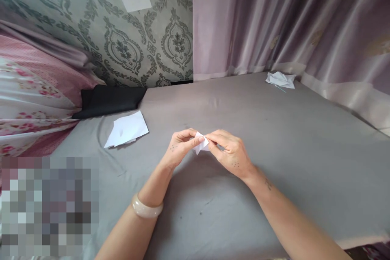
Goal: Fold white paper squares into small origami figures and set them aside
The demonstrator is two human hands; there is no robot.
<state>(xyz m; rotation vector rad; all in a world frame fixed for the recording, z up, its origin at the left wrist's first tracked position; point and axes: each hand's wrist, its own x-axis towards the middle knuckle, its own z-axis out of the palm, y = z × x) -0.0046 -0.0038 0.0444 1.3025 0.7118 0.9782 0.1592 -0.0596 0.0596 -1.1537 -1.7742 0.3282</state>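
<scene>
- Here we are with both hands up front and busy, and the folded paper is right between them: small, white, sharp-cornered.
- Your left hand has it pinched, thumb pressed flat across the near face, fingers curled in behind.
- Your right hand comes in from the other side, thumb and fingertips closed on the right-hand edge of that folded paper; exactly how the creases run is too small to tell.
- A pale bangle sits on your left forearm, nearer to you than the folded paper.
- Below it all spreads the grey cloth, reaching out on every side of the folded paper, with a few small dark spots on the near side.
- Over to the left of the folded paper and a little farther off, there's a loose stack of white sheets, edges out of line.
- Farther still, on that same left side, lies the black fabric.
- Now well away to the far right of the folded paper: a heap of rumpled white paper, with a thin pale strip just on its near side.
- And straight beyond, past the folded paper, the patterned wall meets a mauve curtain.
</scene>
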